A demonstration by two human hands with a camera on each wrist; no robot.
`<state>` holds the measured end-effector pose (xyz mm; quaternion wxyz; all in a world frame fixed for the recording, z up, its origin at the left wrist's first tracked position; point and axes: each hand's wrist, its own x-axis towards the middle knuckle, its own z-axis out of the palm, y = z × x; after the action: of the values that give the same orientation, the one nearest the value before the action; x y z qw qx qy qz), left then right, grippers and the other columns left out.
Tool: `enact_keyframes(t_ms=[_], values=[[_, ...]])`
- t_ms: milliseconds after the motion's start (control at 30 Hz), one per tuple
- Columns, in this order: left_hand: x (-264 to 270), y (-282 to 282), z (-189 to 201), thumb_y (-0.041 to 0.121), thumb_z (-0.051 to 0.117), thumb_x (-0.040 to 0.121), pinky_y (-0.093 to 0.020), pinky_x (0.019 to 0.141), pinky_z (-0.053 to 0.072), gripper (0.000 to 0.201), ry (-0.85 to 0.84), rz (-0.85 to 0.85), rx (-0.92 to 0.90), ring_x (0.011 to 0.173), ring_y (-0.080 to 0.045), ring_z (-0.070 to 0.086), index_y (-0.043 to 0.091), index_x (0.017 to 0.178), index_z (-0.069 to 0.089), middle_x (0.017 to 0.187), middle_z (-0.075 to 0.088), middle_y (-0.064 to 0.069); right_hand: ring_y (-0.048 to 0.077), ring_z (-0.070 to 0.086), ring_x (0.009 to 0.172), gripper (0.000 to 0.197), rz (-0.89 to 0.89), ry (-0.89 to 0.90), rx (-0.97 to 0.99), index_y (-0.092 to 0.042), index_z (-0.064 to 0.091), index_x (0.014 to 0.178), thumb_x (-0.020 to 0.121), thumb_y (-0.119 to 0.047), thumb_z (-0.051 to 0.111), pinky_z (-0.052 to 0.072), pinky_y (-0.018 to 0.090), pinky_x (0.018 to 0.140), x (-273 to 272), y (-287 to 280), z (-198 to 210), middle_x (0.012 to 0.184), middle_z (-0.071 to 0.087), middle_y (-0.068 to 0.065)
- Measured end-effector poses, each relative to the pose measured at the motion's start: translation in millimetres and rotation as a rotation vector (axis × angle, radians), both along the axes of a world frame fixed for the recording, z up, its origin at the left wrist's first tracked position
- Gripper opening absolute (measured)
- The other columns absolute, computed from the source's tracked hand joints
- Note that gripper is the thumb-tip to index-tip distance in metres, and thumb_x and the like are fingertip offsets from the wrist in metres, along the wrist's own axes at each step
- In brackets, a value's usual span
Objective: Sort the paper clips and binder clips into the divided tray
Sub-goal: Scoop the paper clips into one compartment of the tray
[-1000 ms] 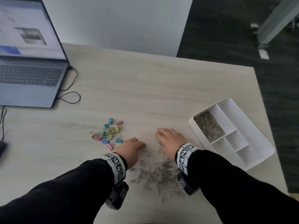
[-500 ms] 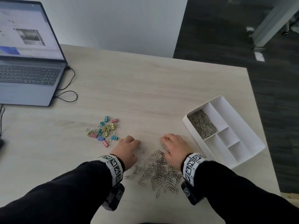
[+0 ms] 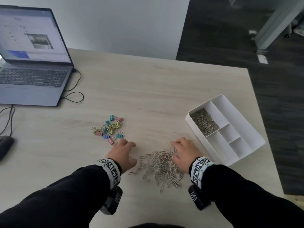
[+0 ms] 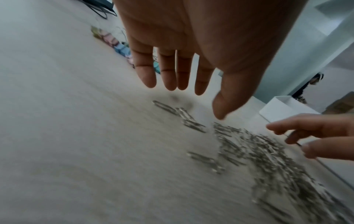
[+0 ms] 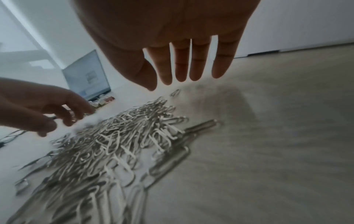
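Fingers (image 4: pixel 168 72) of the left hand (image 3: pixel 122 153) are straight and a little apart, hovering low over the surface (image 3: pixel 148 89) w/ nothing held. Far left sits an open laptop (image 3: pixel 31 63), its cable (image 3: pixel 74 96) looping beside it, and a dark mouse (image 3: pixel 5 145) at the edge. Next come the binder clips (image 3: pixel 110 129), a small colored cluster just beyond the left hand, not touching it. Between the 2 hands lies the loose pile of paper clips (image 3: pixel 162 165), silver, tangled, spread toward the person. The right hand (image 3: pixel 184 152) flanks the pile's right side; its fingers (image 5: pixel 195 63) also hang straight and slightly apart, clamped on nothing, tips near the pile's far edge. Whether they touch the clips I can't tell. Farthest right is the divided tray (image 3: pixel 243 162), white, angled; its far-left compartment already holds a heap of paper clips, the other compartments look bare.

Step in hand, as I read it: raking the paper clips together w/ both hands, ready for another scoop. Roughly part-way thru the paper clips; binder clips not started. Next move calls for closing both hands inward under the pile, lifting a bunch w/o strays dropping, then carrying it right to the same compartment. Binder clips need a separate compartment.
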<state>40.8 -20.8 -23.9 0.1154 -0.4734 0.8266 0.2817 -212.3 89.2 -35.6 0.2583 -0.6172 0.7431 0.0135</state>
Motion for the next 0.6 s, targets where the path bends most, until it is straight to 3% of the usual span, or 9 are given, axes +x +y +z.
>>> enact_keyframes(t_ms=[100, 167, 300, 467, 600], values=[[12.3, -8.1, 1.1, 0.058, 0.075, 0.066, -0.032, 0.092, 0.050, 0.079, -0.084, -0.030, 0.078, 0.105, -0.016, 0.054, 0.029, 0.132, 0.042, 0.126, 0.044, 0.003, 0.021, 0.038, 0.120, 0.057, -0.030, 0.017, 0.071, -0.033, 0.041, 0.138, 0.082, -0.041, 0.053, 0.043, 0.040, 0.101, 9.2, 12.0, 0.5, 0.132, 0.036, -0.001], [16.6, -4.5, 0.5, 0.059, 0.079, 0.062, -0.030, 0.087, 0.051, 0.082, -0.129, -0.110, 0.105, 0.102, -0.016, 0.057, 0.029, 0.129, 0.042, 0.122, 0.047, 0.005, 0.020, 0.036, 0.122, 0.065, 0.002, 0.003, 0.115, -0.035, 0.037, 0.141, 0.080, -0.046, 0.056, 0.042, 0.040, 0.102, 19.9, 23.2, -0.7, 0.133, 0.034, -0.002], [16.4, 9.2, -7.3, 0.042, 0.080, 0.069, -0.031, 0.083, 0.051, 0.065, -0.137, -0.281, 0.097, 0.100, -0.021, 0.058, 0.027, 0.122, 0.046, 0.118, 0.048, 0.002, 0.019, 0.038, 0.120, 0.071, 0.006, -0.052, 0.131, -0.038, 0.034, 0.143, 0.079, -0.050, 0.060, 0.042, 0.039, 0.103, 37.4, 42.1, 2.7, 0.131, 0.035, -0.003], [7.1, 14.1, -12.0, 0.030, 0.060, 0.085, -0.032, 0.084, 0.050, 0.036, -0.044, -0.308, 0.082, 0.099, -0.024, 0.060, 0.024, 0.119, 0.051, 0.114, 0.054, -0.001, 0.022, 0.049, 0.114, 0.078, -0.288, -0.065, 0.136, -0.035, 0.038, 0.140, 0.071, -0.049, 0.072, 0.041, 0.034, 0.103, 35.5, 69.5, 9.4, 0.128, 0.037, 0.000], [1.7, 15.7, -14.4, 0.022, 0.056, 0.087, -0.029, 0.081, 0.045, 0.026, -0.008, -0.314, 0.065, 0.099, -0.025, 0.059, 0.023, 0.113, 0.057, 0.109, 0.058, -0.002, 0.021, 0.056, 0.108, 0.069, -0.477, -0.090, 0.245, -0.029, 0.041, 0.134, 0.073, -0.032, 0.073, 0.045, 0.029, 0.097, 38.5, 88.0, 9.9, 0.129, 0.037, 0.002]])
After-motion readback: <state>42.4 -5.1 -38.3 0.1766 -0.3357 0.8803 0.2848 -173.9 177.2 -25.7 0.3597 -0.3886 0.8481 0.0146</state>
